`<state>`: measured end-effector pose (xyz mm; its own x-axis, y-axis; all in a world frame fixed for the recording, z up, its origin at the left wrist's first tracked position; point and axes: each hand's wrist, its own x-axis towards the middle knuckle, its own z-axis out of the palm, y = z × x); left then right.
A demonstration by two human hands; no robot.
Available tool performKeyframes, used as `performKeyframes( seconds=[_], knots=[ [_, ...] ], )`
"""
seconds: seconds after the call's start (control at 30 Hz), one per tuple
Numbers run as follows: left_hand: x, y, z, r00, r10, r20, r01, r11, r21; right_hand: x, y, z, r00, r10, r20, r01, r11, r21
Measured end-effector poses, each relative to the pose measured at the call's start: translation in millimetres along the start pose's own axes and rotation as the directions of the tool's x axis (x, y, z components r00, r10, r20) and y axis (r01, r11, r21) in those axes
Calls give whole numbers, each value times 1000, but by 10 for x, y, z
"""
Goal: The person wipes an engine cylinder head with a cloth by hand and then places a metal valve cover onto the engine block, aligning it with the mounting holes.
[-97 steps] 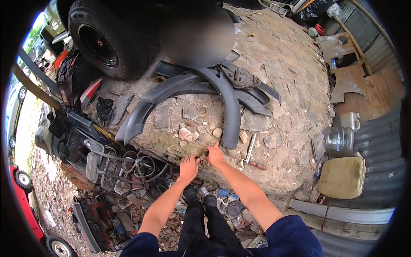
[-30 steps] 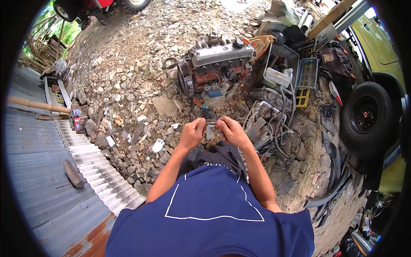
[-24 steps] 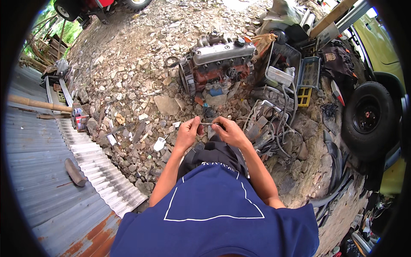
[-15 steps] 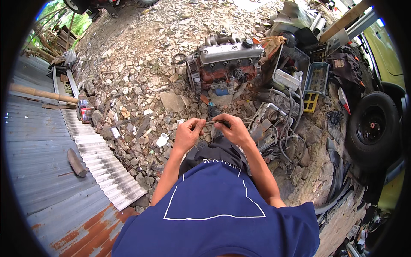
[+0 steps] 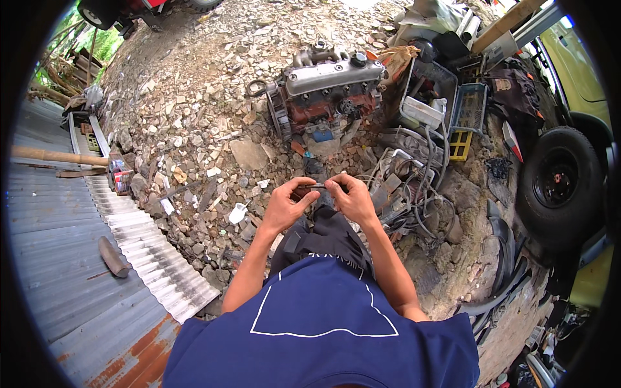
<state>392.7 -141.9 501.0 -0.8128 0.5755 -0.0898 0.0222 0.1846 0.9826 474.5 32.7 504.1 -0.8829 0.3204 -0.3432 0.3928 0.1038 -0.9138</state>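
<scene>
My left hand (image 5: 288, 205) and my right hand (image 5: 350, 198) meet above my dark trousers, in the middle of the head view. Between them is a short, thin, dark metal piece (image 5: 315, 186), pinched by the fingers of both hands and partly hidden by them. I cannot make out exactly what it is. Past my hands a car engine (image 5: 326, 84) with a silver top cover and a rusty block sits on the rubble ground.
To the right are tangled hoses and parts (image 5: 418, 191), a plastic bin (image 5: 430, 81), a yellow crate (image 5: 460, 144), a black spare wheel (image 5: 556, 181) and a green vehicle (image 5: 576, 71). Corrugated sheets (image 5: 71, 252) and a bamboo pole (image 5: 58, 154) lie to the left.
Earlier my hands were at a stone ledge beside a screwdriver; the view has since turned to the engine. Recently my left fingers have shifted slightly on the held piece.
</scene>
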Motion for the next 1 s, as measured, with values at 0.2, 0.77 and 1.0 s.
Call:
performKeyframes(
  seconds=[0.2,0.77,1.0],
  knots=[
    [89,-75,34,974,-199,107,175,965,194,-45,161,-64,996,-87,-4,87,996,15],
    [387,224,248,950,272,157,-309,895,320,184,-60,-374,997,-67,-29,68,997,45],
    [484,380,254,947,289,137,-318,899,300,284,-187,-552,991,-114,65,100,977,189]
  ],
)
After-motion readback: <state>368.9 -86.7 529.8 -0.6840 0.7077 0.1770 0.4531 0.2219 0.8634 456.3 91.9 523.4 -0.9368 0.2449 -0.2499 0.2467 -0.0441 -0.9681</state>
